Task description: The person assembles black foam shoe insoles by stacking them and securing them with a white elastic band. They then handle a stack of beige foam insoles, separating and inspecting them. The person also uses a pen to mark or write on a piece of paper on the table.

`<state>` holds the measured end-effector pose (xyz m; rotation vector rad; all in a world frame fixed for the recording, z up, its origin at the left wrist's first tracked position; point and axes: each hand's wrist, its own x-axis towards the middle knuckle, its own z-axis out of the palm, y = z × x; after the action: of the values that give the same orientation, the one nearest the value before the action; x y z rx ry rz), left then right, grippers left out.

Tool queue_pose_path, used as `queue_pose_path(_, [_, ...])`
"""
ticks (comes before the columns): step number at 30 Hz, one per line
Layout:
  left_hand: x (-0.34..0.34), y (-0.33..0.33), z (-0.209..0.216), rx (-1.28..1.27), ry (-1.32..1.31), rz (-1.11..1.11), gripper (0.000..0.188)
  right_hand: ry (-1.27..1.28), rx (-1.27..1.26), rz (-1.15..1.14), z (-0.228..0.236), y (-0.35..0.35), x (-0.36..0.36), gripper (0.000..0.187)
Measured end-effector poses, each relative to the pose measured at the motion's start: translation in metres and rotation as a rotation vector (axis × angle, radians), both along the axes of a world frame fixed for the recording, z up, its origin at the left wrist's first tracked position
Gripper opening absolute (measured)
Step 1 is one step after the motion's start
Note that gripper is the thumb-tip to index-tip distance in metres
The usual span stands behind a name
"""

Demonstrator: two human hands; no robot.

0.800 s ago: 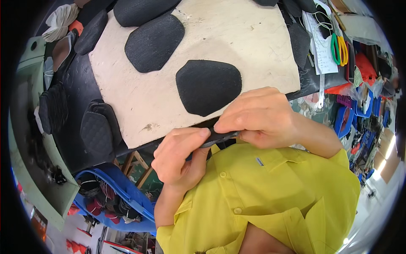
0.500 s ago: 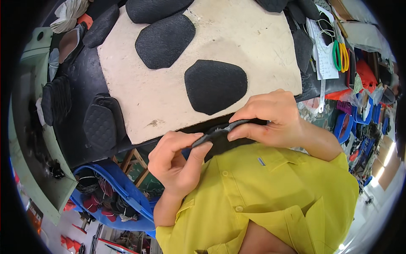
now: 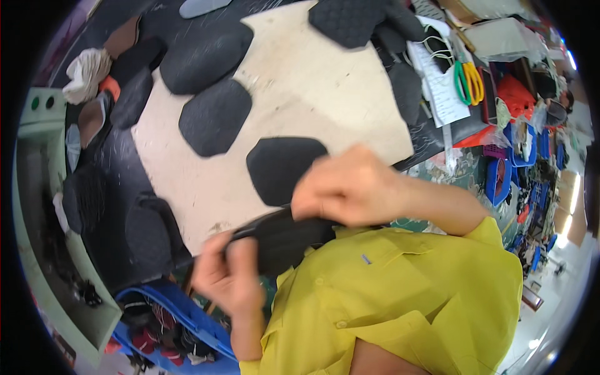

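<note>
A black fabric piece (image 3: 281, 240) is stretched between my two hands, in front of my yellow shirt and at the near edge of the pale board. My left hand (image 3: 230, 275) pinches its left end between thumb and fingers. My right hand (image 3: 350, 187) is closed on its right end, blurred by motion. Just beyond my right hand a flat black cut panel (image 3: 281, 165) lies on the board, partly covered by that hand. A second black panel (image 3: 215, 117) lies farther left, touching or close to a larger rounded black piece (image 3: 206, 56).
The pale board (image 3: 325, 87) rests on a black tabletop (image 3: 109, 250). Stacked black pads (image 3: 149, 231) sit at its left. Scissors with green and yellow handles (image 3: 469, 82) lie on a written sheet (image 3: 440, 106) at the right. A blue bin (image 3: 181, 312) of bundled pieces stands below the left edge.
My hands have shifted left and spread the black piece wider, and my right hand has turned over it. The whole view has shifted, with more of the table's far side showing.
</note>
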<state>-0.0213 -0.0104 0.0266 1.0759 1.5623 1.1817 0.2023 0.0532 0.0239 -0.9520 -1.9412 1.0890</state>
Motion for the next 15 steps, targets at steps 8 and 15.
queue_pose_path(8, [-0.128,0.039,-0.015,0.113,0.660,0.361,0.031,-1.063,0.521,-0.625,-0.010,0.143,0.106,0.040])
queue_pose_path(15, [-0.093,0.034,-0.031,0.588,1.141,0.125,0.021,-0.947,0.184,-0.638,0.029,0.115,0.073,0.023])
